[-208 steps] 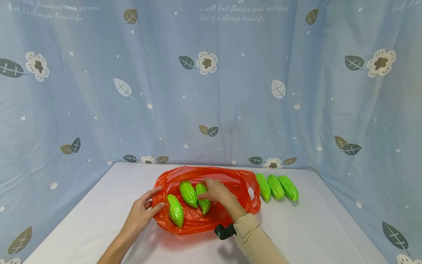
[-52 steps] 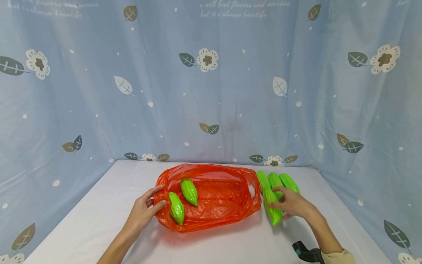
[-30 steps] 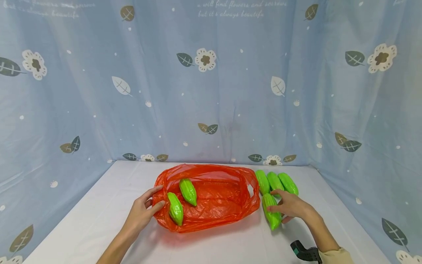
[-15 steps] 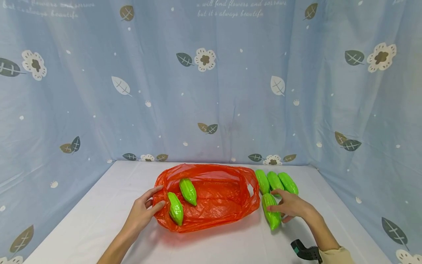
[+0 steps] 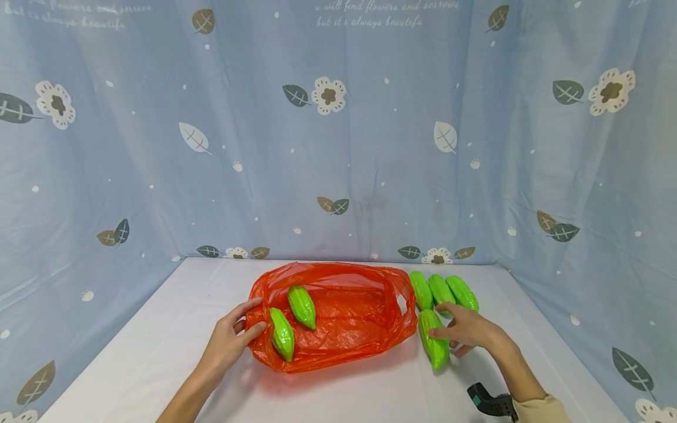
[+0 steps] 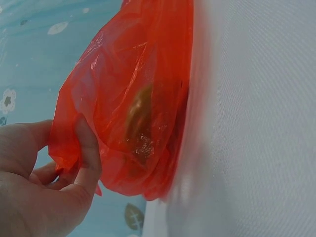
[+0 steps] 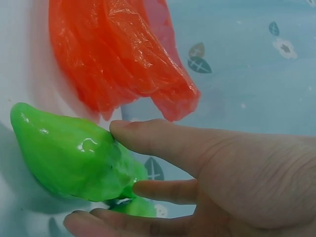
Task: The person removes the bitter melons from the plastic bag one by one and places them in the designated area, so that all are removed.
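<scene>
While the left hand (image 5: 227,341) is pinching the left rim of the red plastic bag (image 5: 349,323) between thumb and fingers, the right hand (image 5: 471,329) is grasping nothing: its thumb and fingers are extending, spread and released, about the near green gourd (image 5: 431,346), and I cannot tell whether any fingertip is touching its surface. That gourd is lying on the white tabletop (image 5: 412,388) just beside the bag's right end, its narrow tip pointing toward the person. Behind it the left gourd (image 5: 420,290), the middle gourd (image 5: 439,288) and the right gourd (image 5: 462,292) are forming a row, fingertips partly covering the middle one. Inside the bag, toward its left end, the rear gourd (image 5: 302,306) and the front gourd (image 5: 282,335) are resting apart. Behind everything a blue patterned curtain (image 5: 243,194) is hanging.
</scene>
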The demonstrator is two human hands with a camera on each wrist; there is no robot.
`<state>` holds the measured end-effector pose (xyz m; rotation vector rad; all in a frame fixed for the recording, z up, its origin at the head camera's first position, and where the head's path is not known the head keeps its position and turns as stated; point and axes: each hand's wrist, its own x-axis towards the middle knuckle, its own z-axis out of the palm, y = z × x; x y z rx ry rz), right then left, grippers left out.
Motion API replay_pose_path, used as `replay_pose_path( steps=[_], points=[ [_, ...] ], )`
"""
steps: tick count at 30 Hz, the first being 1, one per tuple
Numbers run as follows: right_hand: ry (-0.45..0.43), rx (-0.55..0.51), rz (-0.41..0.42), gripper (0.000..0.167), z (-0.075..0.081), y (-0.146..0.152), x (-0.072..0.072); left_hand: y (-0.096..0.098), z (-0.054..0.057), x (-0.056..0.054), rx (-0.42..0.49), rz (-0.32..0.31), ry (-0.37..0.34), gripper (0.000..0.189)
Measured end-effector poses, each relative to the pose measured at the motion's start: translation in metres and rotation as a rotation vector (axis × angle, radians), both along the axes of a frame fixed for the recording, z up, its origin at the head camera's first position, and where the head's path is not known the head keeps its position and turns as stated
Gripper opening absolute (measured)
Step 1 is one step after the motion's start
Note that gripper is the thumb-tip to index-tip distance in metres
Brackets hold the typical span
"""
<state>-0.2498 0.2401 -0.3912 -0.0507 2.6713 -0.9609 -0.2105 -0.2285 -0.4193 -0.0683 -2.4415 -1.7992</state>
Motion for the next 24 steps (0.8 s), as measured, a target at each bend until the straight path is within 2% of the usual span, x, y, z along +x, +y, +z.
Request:
replay_pose_path(
  steps=[16,24],
  points=[
    [-0.006,-0.011,-0.001,0.072,0.0034,-0.0006,0.004,-0.0004,0.0008,0.0016,-0.014,0.0,0.018,0.057],
    [0.093,0.014,0.02,0.072,0.0081,-0.0003,0.0025,-0.0009,0.0022,0.0002,-0.001,-0.007,0.036,0.055]
  ],
)
